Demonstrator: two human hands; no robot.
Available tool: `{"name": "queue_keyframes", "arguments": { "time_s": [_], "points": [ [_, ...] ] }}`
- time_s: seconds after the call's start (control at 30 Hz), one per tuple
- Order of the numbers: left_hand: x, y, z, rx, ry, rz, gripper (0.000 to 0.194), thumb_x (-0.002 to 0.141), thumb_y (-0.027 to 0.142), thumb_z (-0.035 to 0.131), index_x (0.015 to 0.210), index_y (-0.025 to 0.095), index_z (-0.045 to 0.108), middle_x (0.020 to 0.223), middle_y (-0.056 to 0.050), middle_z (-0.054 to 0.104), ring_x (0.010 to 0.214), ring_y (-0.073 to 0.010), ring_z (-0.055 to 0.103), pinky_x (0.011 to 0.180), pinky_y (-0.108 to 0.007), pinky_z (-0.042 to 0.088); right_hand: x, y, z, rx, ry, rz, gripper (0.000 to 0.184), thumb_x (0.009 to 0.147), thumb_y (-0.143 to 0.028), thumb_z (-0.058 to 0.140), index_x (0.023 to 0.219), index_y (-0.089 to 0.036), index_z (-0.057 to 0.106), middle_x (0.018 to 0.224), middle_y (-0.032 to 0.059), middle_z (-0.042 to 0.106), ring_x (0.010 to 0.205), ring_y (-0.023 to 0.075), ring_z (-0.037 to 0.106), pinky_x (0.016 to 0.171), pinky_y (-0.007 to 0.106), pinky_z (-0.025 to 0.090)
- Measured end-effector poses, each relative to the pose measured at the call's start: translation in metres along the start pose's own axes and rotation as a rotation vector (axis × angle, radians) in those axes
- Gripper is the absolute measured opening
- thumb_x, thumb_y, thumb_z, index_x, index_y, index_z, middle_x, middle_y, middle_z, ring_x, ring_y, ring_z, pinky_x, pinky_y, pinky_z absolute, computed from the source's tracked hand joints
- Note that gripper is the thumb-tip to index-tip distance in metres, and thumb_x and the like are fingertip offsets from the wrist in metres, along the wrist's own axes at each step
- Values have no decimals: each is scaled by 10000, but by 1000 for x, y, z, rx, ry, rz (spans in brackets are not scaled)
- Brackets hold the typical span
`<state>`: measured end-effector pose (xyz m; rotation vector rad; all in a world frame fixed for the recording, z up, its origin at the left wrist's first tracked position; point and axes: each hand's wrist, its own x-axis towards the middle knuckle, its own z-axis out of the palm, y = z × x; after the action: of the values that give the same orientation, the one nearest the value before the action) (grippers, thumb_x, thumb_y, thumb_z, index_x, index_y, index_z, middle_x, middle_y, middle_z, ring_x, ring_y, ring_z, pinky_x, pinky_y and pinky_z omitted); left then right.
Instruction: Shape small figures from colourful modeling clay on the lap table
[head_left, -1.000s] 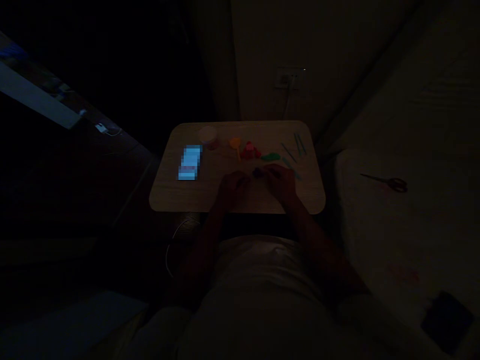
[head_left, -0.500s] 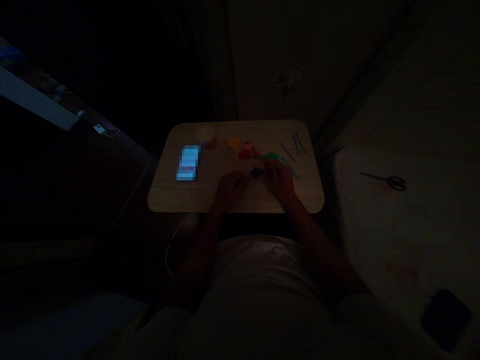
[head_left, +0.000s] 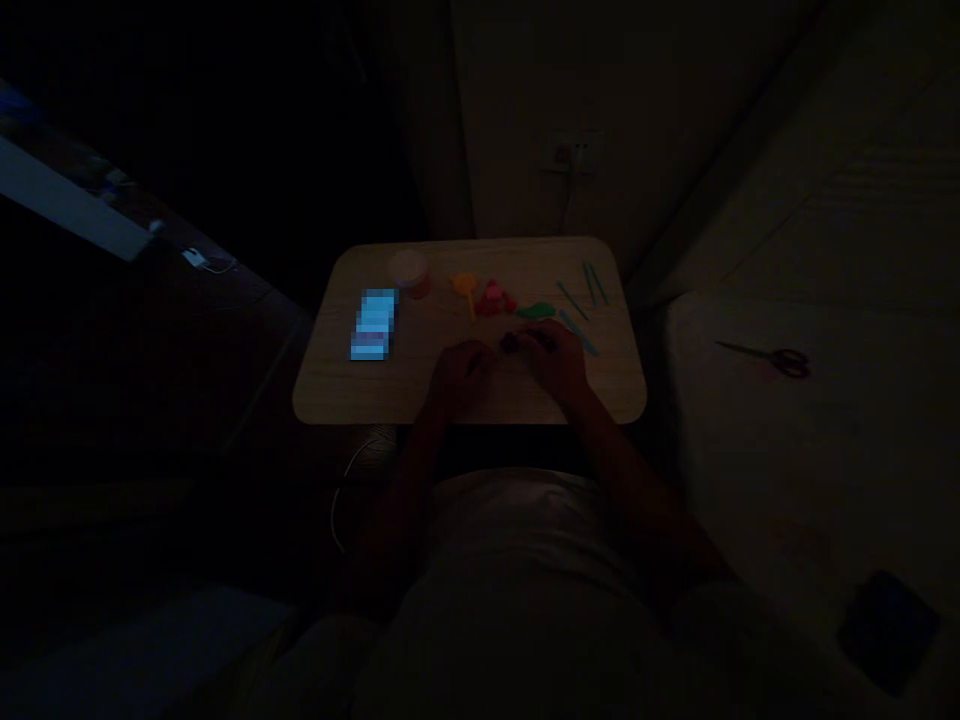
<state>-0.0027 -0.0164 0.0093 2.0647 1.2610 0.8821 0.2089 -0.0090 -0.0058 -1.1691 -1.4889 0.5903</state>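
The room is very dark, so fine detail is lost. Resting at the front middle of the small table (head_left: pixel 360 395), my left hand (head_left: pixel 456 372) has its fingers curled inward; whatever they hold, if anything, cannot be made out. My right hand (head_left: pixel 559 358) has its fingers closed at a small dark lump (head_left: pixel 510 343), which lies between both hands. Just beyond are a red lumpy shape (head_left: pixel 495 299), an orange scoop-like tool (head_left: pixel 466 287) and a green leaf-shaped piece (head_left: pixel 538 311). Several thin blue sticks (head_left: pixel 574 300) lie right of my right hand.
On the table's left lie a lit phone (head_left: pixel 374 325) and a clear tub with a pale lid (head_left: pixel 410 270). Scissors (head_left: pixel 776 355) and a dark square item (head_left: pixel 889 632) rest on a pale surface at right. A wall socket (head_left: pixel 574 152) is behind the table.
My right hand has moved slightly left, its fingers now reaching the dark lump. My left hand stays nearly in place. The view has shifted a little.
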Motion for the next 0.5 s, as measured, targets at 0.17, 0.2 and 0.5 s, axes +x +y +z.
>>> {"name": "queue_keyframes", "arguments": {
  "time_s": [0.17, 0.2, 0.5],
  "points": [
    [1, -2, 1, 3, 20, 22, 206, 1012, 271, 558, 913, 181, 714, 942, -58, 739, 886, -222, 683, 859, -348, 503, -1, -6, -2, 15, -26, -12, 318, 970, -427, 652, 760, -212, 755, 753, 38, 726, 686, 210, 658, 660, 317, 495],
    [1, -2, 1, 2, 23, 29, 205, 1014, 271, 560, 917, 182, 717, 946, -57, 741, 889, -222, 685, 864, -349, 504, -1, -7, -2, 16, -34, -9, 347, 978, -433, 637, 734, -211, 742, 715, 32, 706, 659, 204, 643, 639, 312, 479],
    [1, -1, 1, 21, 9, 11, 205, 1013, 285, 554, 917, 189, 708, 965, -61, 748, 910, -221, 685, 865, -339, 510, -2, -3, 0, 58, -2, 1, 348, 1043, -386, 543, 869, -224, 798, 902, 53, 790, 854, 242, 741, 806, 345, 558]
  ]
}}
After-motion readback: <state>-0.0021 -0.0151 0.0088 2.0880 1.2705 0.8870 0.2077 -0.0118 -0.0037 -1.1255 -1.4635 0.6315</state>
